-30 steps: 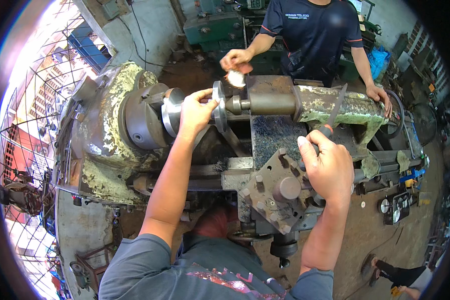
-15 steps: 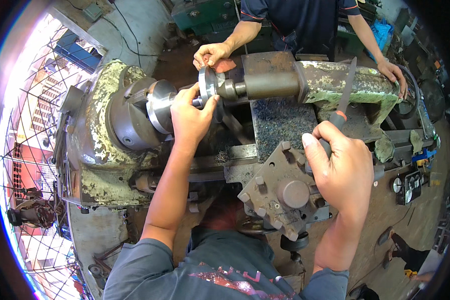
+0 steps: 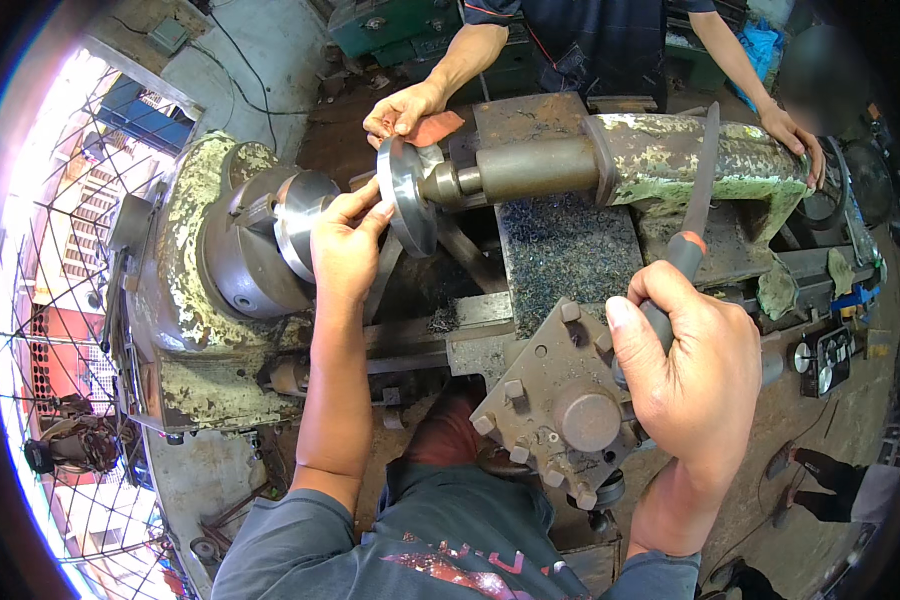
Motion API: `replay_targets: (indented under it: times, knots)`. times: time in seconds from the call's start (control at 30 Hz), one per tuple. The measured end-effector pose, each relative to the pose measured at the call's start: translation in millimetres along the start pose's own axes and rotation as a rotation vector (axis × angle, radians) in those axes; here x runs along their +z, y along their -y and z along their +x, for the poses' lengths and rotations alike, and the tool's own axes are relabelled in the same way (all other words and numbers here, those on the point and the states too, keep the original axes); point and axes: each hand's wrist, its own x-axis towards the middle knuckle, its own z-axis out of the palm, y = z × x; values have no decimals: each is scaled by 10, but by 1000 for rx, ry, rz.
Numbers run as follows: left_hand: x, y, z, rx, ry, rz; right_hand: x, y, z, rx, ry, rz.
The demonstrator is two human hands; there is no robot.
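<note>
A turned steel shaft with two shiny round flanges (image 3: 402,190) sits in a lathe, between the chuck (image 3: 255,240) and the tailstock centre (image 3: 452,184). My left hand (image 3: 347,245) grips it just left of the right-hand flange, thumb and fingers against that flange; the palm hides part of the shaft. In my right hand (image 3: 692,365) is a flat file (image 3: 703,170), held by its grey handle with an orange collar, blade pointing up and away over the tailstock. Below that hand lies the square tool post (image 3: 550,410).
Across the lathe a co-worker's hand (image 3: 407,110) holds an orange-red piece of cloth or paper (image 3: 436,127) behind the flange. Their other hand (image 3: 793,145) rests on the tailstock end. Dark chips cover the carriage (image 3: 560,250). A dial instrument (image 3: 825,360) lies at right.
My left hand has shifted slightly down and left along the shaft. The right-hand flange shows more of its face. My right hand keeps the file, its blade now more upright.
</note>
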Motion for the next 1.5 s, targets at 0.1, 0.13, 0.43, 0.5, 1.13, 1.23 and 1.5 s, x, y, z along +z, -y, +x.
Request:
replay_targets:
  times: [0.1, 0.13, 0.43, 0.5, 1.13, 1.23, 1.5]
  knots:
    - [45, -23, 0, -3, -31, -5, -7, -9, -16, 0, 0, -25]
    - [81, -40, -14, 15, -42, 92, -14, -9, -24, -7, 1, -42]
    - [297, -301, -188, 418, -128, 983, -12, 105, -25, -46, 26, 4]
    - [270, -334, -147, 457, -101, 966, -6, 106, -34, -23, 19, 17]
    - [242, -459, -110, 489, 87, 1101, -42, 31, -43, -73, 28, 21]
    - [212, -481, -129, 469, 131, 1136, -26, -3, -41, -71, 32, 12]
    - [154, -528, -214, 433, 203, 1143, 45, -139, 0, -114, 26, 36]
